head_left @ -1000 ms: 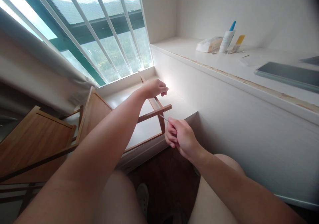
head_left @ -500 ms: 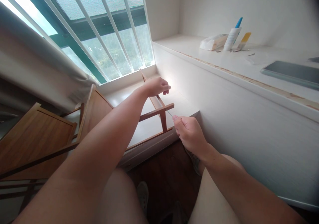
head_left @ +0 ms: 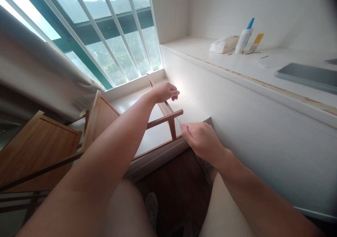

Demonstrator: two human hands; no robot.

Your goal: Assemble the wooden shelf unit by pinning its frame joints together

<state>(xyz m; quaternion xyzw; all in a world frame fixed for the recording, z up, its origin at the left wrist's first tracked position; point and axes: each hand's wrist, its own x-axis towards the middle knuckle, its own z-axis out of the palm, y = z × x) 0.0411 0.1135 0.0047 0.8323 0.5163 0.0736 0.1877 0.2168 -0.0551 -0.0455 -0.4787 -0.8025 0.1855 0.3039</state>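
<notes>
My right hand [head_left: 201, 138] is closed on a thin metal rod-like tool [head_left: 178, 120], whose grip end is hidden in my fist. The rod's tip meets the brown wooden frame [head_left: 164, 118] near the joint of a rail and a short upright [head_left: 172, 129]. Above that joint is my left hand [head_left: 167, 92], its fingers curled together; whatever they hold, if anything, is hidden. My left wrist crosses over a long wooden piece of the same frame. Wooden panels [head_left: 101, 119] joined to more rails extend to the left, partly covered by my left forearm.
The frame lies on a white window ledge [head_left: 126, 103] below a barred window. On the right, a white counter [head_left: 195, 45] holds a white tube with a blue cap [head_left: 244, 40], a yellow-handled brush [head_left: 256, 42], a plastic packet [head_left: 223, 44], small metal bits and a dark phone [head_left: 308, 75]. A curtain [head_left: 44, 61] hangs left.
My right hand has turned slightly at the wrist, its knuckles rolling over, while the rod's tip stays at the joint. My left hand and the wooden frame hold still. The view shifts slightly.
</notes>
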